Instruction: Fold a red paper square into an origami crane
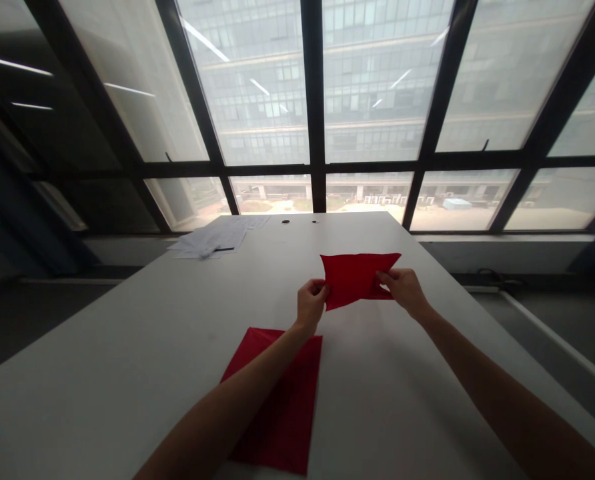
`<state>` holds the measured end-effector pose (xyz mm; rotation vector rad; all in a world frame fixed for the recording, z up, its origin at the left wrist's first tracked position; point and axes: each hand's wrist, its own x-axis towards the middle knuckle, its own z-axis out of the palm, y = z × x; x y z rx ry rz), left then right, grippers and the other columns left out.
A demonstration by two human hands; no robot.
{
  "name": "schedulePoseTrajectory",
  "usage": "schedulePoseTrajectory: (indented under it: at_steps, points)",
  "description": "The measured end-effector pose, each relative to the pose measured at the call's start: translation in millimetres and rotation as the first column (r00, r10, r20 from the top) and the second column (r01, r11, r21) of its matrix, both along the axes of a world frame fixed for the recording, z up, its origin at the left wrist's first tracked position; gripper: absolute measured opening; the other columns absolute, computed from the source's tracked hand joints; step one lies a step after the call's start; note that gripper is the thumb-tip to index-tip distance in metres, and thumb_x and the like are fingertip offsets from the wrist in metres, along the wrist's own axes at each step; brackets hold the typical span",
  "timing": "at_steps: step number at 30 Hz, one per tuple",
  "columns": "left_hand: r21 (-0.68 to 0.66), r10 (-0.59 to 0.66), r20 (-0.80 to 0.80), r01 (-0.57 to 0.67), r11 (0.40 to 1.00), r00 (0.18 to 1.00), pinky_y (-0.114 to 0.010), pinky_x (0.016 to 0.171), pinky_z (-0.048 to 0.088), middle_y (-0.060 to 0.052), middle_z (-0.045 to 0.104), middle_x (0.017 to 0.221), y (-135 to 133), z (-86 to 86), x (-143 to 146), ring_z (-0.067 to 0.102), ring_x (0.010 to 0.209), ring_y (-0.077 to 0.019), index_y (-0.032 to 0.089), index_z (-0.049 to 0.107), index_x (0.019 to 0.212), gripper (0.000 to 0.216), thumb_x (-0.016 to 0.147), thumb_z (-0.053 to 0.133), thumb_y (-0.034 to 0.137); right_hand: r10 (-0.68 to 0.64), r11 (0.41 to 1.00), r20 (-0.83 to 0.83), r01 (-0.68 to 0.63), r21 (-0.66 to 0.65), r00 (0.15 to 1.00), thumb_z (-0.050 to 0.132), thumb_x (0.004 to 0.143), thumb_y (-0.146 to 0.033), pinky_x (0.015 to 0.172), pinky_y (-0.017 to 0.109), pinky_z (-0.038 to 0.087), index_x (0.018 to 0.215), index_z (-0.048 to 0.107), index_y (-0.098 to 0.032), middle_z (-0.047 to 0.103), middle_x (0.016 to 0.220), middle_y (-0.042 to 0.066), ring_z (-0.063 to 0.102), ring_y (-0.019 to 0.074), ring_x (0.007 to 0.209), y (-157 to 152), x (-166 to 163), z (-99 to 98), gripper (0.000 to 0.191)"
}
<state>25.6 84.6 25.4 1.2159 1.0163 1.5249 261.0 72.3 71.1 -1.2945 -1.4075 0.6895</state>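
Above the white table, both my hands hold up a small sheet of red paper point(353, 280). My left hand point(311, 303) pinches its left edge between thumb and fingers. On the other side, my right hand point(402, 288) grips the paper near its lower right, where a part looks folded or bent over. The sheet is tilted and slightly curved. Under my left forearm lies a larger red sheet point(288, 413), flat on the table; the forearm covers part of it.
The white table point(177, 347) stretches toward large windows with dark frames point(317, 120). Several white papers point(212, 237) lie at its far left with a dark pen point(223, 249) on them. Two dark holes pierce the far tabletop. A pale pipe point(552, 330) runs along the floor at right.
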Motion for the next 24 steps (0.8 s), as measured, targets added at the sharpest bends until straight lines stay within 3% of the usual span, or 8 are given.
schedulePoseTrajectory:
  at_steps: [3,5,9,17,20,24]
  points:
    - [0.029,0.041,-0.015,-0.041,0.999,0.999,-0.024,0.062,0.046,-0.003,0.068,0.075,-0.1,-0.6,-1.0,0.060,0.067,-0.0130,0.013,0.068,0.088,0.025,0.075,0.074,0.033,-0.088,0.996,0.047,0.088,0.010,0.995,0.072,0.076,-0.045,0.064,0.031,0.052,0.088,0.074,-0.014,0.076,0.081,0.008,0.069,0.0233,0.073,1.0,0.6,-1.6,0.033]
    - [0.038,0.068,-0.017,-0.067,0.997,0.998,-0.024,0.061,0.046,-0.003,0.068,0.075,-0.2,-1.0,-1.5,0.060,0.067,-0.0132,0.013,0.068,0.089,0.026,0.076,0.072,0.034,-0.139,0.988,0.078,0.144,-0.063,0.987,0.076,0.072,-0.044,0.060,0.031,0.052,0.085,0.074,-0.014,0.075,0.078,0.009,0.069,0.0233,0.069,1.2,-0.4,-3.1,0.033]
    - [0.041,0.083,-0.023,-0.082,0.996,0.996,-0.024,0.060,0.046,-0.003,0.068,0.075,-1.5,-0.9,-1.5,0.060,0.066,-0.0135,0.013,0.068,0.090,0.026,0.077,0.071,0.036,-0.068,0.976,-0.038,0.059,-0.208,0.997,0.079,0.067,-0.035,0.058,0.031,0.053,0.073,0.076,-0.014,0.075,0.071,0.008,0.070,0.0243,0.069,-0.4,-6.0,-7.0,0.022]
    - [0.002,0.071,-0.008,-0.071,0.997,0.997,-0.024,0.059,0.047,-0.004,0.069,0.073,-2.8,-1.9,1.6,0.061,0.066,-0.0144,0.014,0.068,0.087,0.026,0.073,0.075,0.034,-0.079,0.974,-0.174,0.039,-0.224,0.981,0.070,0.071,-0.025,0.060,0.033,0.057,0.074,0.074,-0.013,0.075,0.072,0.009,0.071,0.0241,0.069,-5.9,-16.2,-2.0,0.013]
    - [-0.034,0.039,0.038,-0.038,0.999,0.999,-0.025,0.060,0.048,-0.004,0.069,0.075,0.6,-6.9,1.0,0.062,0.065,-0.0142,0.013,0.068,0.087,0.027,0.072,0.076,0.034,-0.011,0.965,-0.131,-0.024,-0.262,0.991,0.069,0.072,-0.025,0.062,0.032,0.055,0.078,0.074,-0.014,0.075,0.078,0.009,0.070,0.0233,0.073,-6.8,-7.1,11.9,0.013]
    - [-0.077,-0.046,0.108,0.055,0.996,0.993,-0.026,0.065,0.051,-0.005,0.070,0.079,6.0,-12.1,-3.3,0.064,0.068,-0.0141,0.012,0.067,0.086,0.031,0.069,0.079,0.035,0.201,0.883,0.015,-0.174,-0.437,0.979,0.069,0.074,-0.031,0.067,0.033,0.053,0.082,0.074,-0.016,0.075,0.091,0.011,0.069,0.0249,0.084,-8.0,19.1,34.2,0.018]
